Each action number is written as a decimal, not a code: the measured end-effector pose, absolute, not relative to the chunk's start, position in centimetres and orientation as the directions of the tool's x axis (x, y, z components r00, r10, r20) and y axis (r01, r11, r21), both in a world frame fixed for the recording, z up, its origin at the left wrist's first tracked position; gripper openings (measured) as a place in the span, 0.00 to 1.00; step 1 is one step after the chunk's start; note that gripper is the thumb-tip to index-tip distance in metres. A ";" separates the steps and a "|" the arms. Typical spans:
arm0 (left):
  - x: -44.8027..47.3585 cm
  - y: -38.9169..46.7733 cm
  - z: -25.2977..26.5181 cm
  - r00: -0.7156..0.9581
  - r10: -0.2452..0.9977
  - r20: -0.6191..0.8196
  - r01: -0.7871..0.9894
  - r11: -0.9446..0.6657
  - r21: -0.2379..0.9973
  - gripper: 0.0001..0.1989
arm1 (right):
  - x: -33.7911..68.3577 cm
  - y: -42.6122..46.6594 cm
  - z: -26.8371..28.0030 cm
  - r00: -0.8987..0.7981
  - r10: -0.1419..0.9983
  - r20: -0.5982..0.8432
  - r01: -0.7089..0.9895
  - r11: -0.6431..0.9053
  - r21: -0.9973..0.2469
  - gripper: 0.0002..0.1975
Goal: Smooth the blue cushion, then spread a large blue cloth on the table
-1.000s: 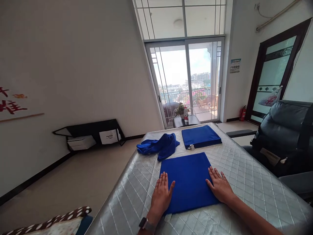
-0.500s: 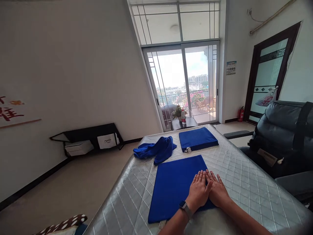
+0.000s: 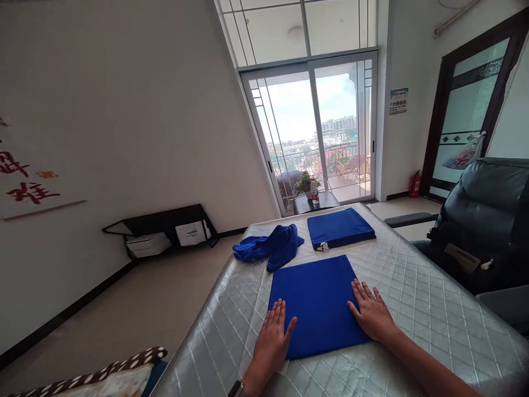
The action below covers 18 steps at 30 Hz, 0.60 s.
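Observation:
A blue folded cloth (image 3: 318, 303) lies flat as a near square on the silvery quilted mattress (image 3: 421, 309). My left hand (image 3: 273, 336) rests flat along its left edge, fingers stretched out and thumb apart. At the right edge lies my right hand (image 3: 372, 309), also flat and open, with its thumb over the cloth. Beyond it sits a neat stack of blue folded cloths (image 3: 341, 227), with a white tag at its front corner. To the left of the stack is a crumpled blue cloth (image 3: 270, 246).
A black recliner (image 3: 491, 204) stands right of the mattress. On the left floor is a black rack (image 3: 165, 225) holding white boxes. A small table (image 3: 326, 201) with a bottle (image 3: 314, 191) and plant stands before the sliding glass door (image 3: 285, 149). Spotted fabric (image 3: 119, 364) shows lower left.
My hands were together at the cloth's right side and are now apart. The left hand has moved to the left edge; the right stays by the right edge. The view has shifted slightly.

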State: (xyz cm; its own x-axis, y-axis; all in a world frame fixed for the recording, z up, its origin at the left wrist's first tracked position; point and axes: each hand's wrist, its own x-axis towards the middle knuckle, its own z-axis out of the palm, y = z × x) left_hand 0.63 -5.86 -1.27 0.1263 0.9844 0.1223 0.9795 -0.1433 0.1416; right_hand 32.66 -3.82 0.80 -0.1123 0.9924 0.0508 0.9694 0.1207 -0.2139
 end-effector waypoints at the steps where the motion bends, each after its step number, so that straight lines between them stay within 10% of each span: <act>1: 0.2 -6.2 -1.3 0.135 0.981 0.136 0.977 -0.154 0.144 0.36 | 32.6 -3.8 0.8 -0.111 0.993 0.049 0.970 0.119 -0.211 0.36; 18: 0.1 -7.1 -0.3 0.117 0.982 0.147 0.981 -0.137 0.138 0.40 | 33.1 -7.0 1.9 -0.139 0.989 0.054 0.972 0.146 -0.183 0.35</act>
State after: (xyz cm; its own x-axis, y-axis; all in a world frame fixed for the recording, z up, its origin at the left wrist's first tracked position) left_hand 0.11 -7.08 -0.30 0.1168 0.9822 0.1469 0.9808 -0.1374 0.1383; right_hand 33.08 -7.03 1.95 -0.1385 0.9889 0.0543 0.9723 0.1462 -0.1826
